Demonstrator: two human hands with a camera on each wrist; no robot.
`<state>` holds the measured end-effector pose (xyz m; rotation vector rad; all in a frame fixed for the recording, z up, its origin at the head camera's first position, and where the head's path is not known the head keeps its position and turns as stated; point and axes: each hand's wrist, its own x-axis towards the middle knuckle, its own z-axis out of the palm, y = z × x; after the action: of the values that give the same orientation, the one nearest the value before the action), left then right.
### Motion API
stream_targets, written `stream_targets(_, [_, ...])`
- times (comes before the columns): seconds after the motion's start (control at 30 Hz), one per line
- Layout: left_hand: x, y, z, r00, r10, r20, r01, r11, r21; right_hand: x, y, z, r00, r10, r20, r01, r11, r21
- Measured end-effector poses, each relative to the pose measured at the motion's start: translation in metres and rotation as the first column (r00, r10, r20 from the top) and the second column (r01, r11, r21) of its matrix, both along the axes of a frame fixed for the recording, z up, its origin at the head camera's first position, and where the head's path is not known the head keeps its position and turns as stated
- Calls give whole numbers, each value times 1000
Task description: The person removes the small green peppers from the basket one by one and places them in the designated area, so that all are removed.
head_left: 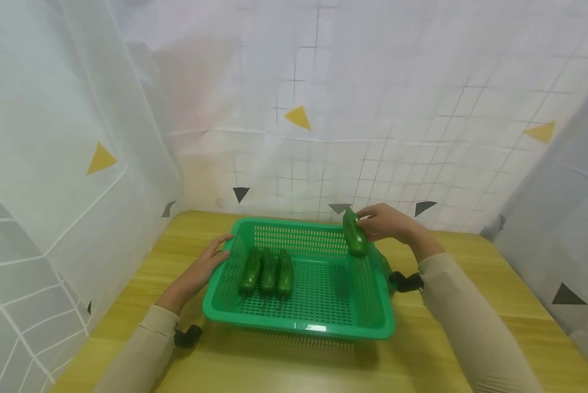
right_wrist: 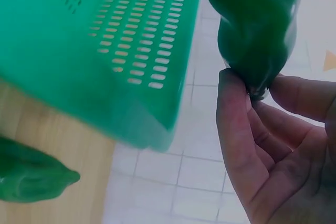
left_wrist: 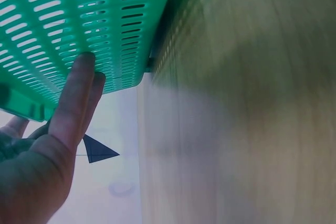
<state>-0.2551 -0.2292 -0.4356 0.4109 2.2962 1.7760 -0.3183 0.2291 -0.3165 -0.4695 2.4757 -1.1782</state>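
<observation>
A green plastic basket (head_left: pixel 299 326) with slotted walls stands on the table. Three long, glossy green peppers (head_left: pixel 268 275) lie side by side in its left half. My right hand (head_left: pixel 384 222) pinches another green pepper (head_left: pixel 355 234) above the basket's right end. In the right wrist view, thumb and fingertips hold that pepper (right_wrist: pixel 257 30) by its narrow end. My left hand (head_left: pixel 208 262) holds the basket's left rim. Its fingers (left_wrist: pixel 79 93) lie against the outer slotted wall in the left wrist view, with the thumb at the rim.
Outside the basket, a green pepper (right_wrist: pixel 34 174) lies on the wooden table (head_left: pixel 255 365), partly hidden behind the right wall in the head view. White sheeting (head_left: pixel 348 109) with grid lines and triangles rises behind the table and along its sides.
</observation>
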Motion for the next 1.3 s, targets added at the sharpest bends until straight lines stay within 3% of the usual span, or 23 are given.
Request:
stream_targets(0.67, [0,-4,-3,1000,-1,-14,0,999,-34,6,41,-10,998,-58,3,58,998,7])
stream_targets(0.93, [-1,-5,-4,1000,-14,8,14,1000,13,9,54,-18,997,-79,21,79,997,7])
stream_targets(1.3, [1,-3,-5,1000,-3,-2,3,1000,-11,11,79,-35,993,-114,-10,114,993,42])
